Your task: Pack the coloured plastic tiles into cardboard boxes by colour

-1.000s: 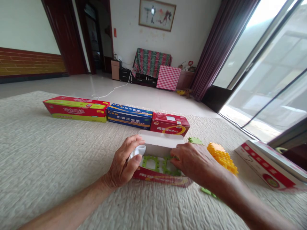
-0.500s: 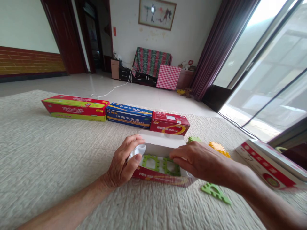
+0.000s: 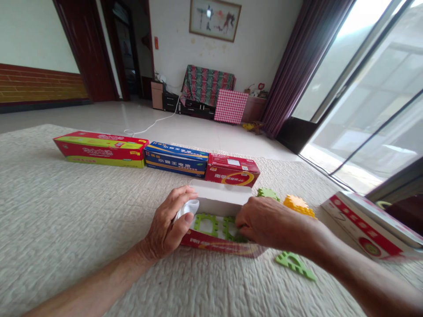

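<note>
A red cardboard box lies before me with its white lid flap raised along the far side. My left hand grips the box's left end, thumb toward the inside, against a bunched white material. Inside lie green foam puzzle pieces with toothed edges and round cutouts. My right hand reaches over the box's right end, fingers curled down into it at the right-hand green piece. Its fingertips are hidden, so what they hold cannot be made out.
Behind stand a red and yellow-green box, a blue battery box and another red box in a row. To the right are a green triangular foam piece, yellow foam pieces and a white and red carton.
My right hand has dipped lower into the box's right end, its fingers turning further down and inward. My left hand keeps its grip on the left end.
</note>
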